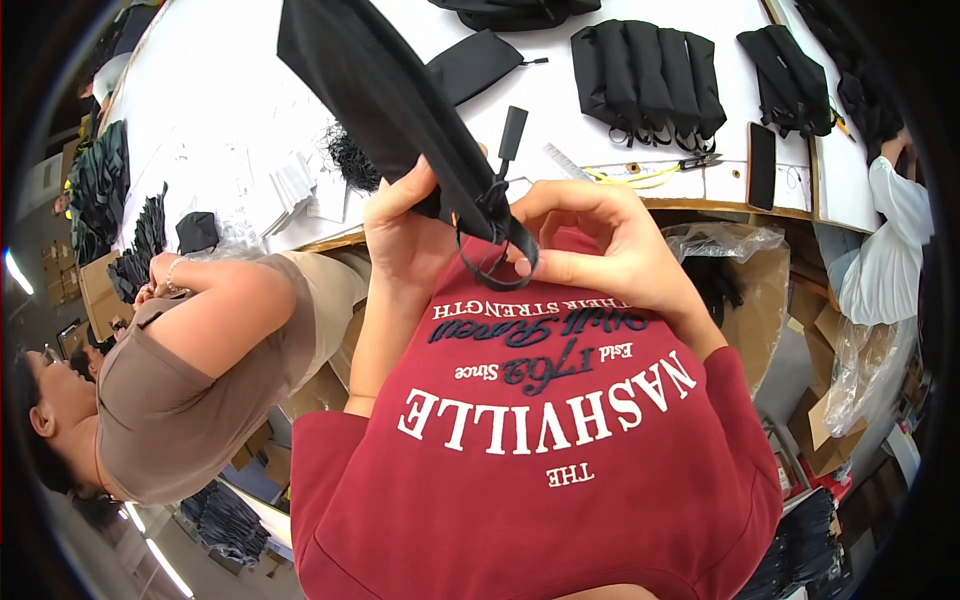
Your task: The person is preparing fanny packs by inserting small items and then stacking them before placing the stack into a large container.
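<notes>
Over the near edge of the white table, I'm gripping a black pouch with my left hand, apparently to steady it, while my right hand is pinching its thin strap loop, seemingly to spread it.

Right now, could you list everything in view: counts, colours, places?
Table: one, white, across top
Held pouch: one, black, centre
Strap loop: one, black, pouch's end
Flat pouch: one, black, behind held pouch
Pouch row: about five, black, upper right
Pouch pair: two, black, right of row
Phone: one, black, right table edge
Ruler: one, pale, table's edge
Cord: one, yellow, beside ruler
Thread tangle: one, black, behind pouch
Paper slips: several, white, table's left
Boxes: several, brown, below table
Co-workers: at least two, brown and white tops, sides
Sweater: one, red, worn
Left fingers: several, bare, on pouch
Right fingers: several, bare, at loop
</notes>
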`<action>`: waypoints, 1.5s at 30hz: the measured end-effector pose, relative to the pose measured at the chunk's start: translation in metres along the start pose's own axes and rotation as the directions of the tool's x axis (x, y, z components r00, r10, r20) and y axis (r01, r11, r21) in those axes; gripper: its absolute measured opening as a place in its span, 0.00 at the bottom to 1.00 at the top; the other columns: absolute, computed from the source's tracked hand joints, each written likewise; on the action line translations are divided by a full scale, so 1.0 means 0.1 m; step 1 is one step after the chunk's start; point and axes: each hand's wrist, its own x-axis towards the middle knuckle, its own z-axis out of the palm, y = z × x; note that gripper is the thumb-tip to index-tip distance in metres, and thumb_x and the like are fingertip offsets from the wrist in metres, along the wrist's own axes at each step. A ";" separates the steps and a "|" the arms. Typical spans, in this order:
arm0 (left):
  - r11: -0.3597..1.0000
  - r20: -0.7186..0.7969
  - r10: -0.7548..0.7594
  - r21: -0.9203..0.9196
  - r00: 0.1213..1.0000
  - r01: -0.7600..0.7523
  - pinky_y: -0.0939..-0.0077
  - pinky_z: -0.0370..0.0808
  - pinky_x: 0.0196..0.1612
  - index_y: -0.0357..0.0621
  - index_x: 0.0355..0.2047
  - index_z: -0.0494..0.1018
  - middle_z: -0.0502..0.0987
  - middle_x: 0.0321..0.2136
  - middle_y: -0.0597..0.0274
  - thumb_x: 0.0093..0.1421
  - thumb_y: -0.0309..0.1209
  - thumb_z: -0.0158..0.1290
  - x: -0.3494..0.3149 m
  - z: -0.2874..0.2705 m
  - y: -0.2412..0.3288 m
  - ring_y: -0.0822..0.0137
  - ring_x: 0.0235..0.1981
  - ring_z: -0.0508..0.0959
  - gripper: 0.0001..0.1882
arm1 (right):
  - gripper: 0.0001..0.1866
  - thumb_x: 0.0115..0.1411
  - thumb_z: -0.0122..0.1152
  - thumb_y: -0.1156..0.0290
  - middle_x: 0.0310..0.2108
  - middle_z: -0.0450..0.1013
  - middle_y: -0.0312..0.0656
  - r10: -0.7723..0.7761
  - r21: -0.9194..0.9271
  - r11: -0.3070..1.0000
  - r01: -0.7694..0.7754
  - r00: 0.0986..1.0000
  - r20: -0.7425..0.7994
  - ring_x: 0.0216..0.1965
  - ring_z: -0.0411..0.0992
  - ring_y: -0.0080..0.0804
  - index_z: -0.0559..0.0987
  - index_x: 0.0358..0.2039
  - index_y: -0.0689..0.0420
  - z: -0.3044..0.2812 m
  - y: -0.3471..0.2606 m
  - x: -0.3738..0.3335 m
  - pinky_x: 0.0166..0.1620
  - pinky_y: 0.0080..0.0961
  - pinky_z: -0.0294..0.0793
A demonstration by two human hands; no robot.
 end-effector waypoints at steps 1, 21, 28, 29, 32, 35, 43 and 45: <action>0.999 0.024 0.025 0.021 0.999 -0.026 0.78 0.66 0.41 0.56 0.53 0.61 0.70 0.45 0.72 0.54 0.17 0.49 0.00 -0.01 0.01 0.69 0.39 0.67 0.28 | 0.11 0.51 0.65 0.78 0.33 0.74 0.38 0.038 0.104 0.994 -0.035 0.999 -0.028 0.34 0.72 0.21 0.77 0.36 0.66 0.02 0.02 -0.01 0.40 0.17 0.69; 0.929 0.030 0.295 0.225 0.955 -0.294 0.71 0.72 0.36 0.33 0.45 0.67 0.73 0.33 0.52 0.58 0.24 0.49 -0.04 0.13 0.06 0.61 0.34 0.72 0.14 | 0.07 0.56 0.62 0.71 0.25 0.77 0.37 0.006 0.058 0.998 -0.002 0.998 -0.065 0.25 0.70 0.16 0.82 0.30 0.62 0.04 0.06 -0.07 0.30 0.14 0.66; 0.966 -0.039 0.247 0.087 0.968 -0.243 0.55 0.68 0.54 0.44 0.55 0.60 0.66 0.44 0.63 0.61 0.20 0.44 -0.10 -0.09 0.11 0.60 0.43 0.67 0.21 | 0.07 0.55 0.64 0.70 0.23 0.75 0.35 0.040 0.117 0.993 -0.024 0.990 -0.138 0.25 0.70 0.15 0.82 0.30 0.62 0.03 0.06 -0.14 0.29 0.13 0.65; 0.969 -0.040 0.243 0.065 0.969 -0.240 0.55 0.69 0.54 0.41 0.55 0.60 0.66 0.44 0.62 0.61 0.21 0.44 -0.09 -0.08 0.10 0.60 0.43 0.67 0.20 | 0.07 0.55 0.64 0.70 0.23 0.75 0.35 0.042 0.118 0.993 -0.026 0.989 -0.139 0.25 0.70 0.15 0.82 0.30 0.62 0.04 0.06 -0.14 0.29 0.13 0.65; 0.961 -0.080 0.263 0.116 0.962 -0.253 0.56 0.69 0.54 0.41 0.55 0.60 0.66 0.44 0.62 0.62 0.21 0.44 -0.09 -0.07 0.09 0.60 0.43 0.67 0.20 | 0.07 0.55 0.65 0.71 0.23 0.75 0.35 0.033 0.159 0.987 -0.008 0.987 -0.156 0.25 0.70 0.15 0.82 0.30 0.62 0.06 0.04 -0.13 0.30 0.13 0.66; 0.963 -0.067 0.263 0.088 0.963 -0.257 0.57 0.69 0.54 0.41 0.56 0.59 0.65 0.44 0.62 0.62 0.22 0.43 -0.09 -0.11 0.10 0.60 0.44 0.68 0.20 | 0.07 0.55 0.64 0.71 0.23 0.75 0.36 0.022 0.148 0.989 0.000 0.989 -0.148 0.25 0.70 0.16 0.82 0.30 0.62 0.05 0.04 -0.13 0.30 0.13 0.67; 0.851 -0.335 0.412 0.473 0.847 -0.227 0.61 0.72 0.51 0.36 0.50 0.66 0.74 0.45 0.56 0.59 0.20 0.49 -0.04 0.10 0.01 0.56 0.46 0.75 0.18 | 0.18 0.50 0.67 0.68 0.35 0.74 0.40 -0.484 -0.701 0.702 0.130 0.809 -0.334 0.35 0.72 0.27 0.78 0.42 0.58 -0.06 0.11 -0.04 0.38 0.21 0.69; 0.678 -0.356 0.494 0.728 0.793 -0.096 0.64 0.72 0.49 0.37 0.51 0.66 0.74 0.45 0.59 0.56 0.17 0.52 0.04 0.21 -0.12 0.61 0.46 0.74 0.21 | 0.29 0.49 0.68 0.63 0.51 0.65 0.46 -0.577 -0.830 0.542 0.133 0.777 -0.253 0.47 0.67 0.40 0.71 0.53 0.51 -0.14 0.17 0.05 0.48 0.31 0.68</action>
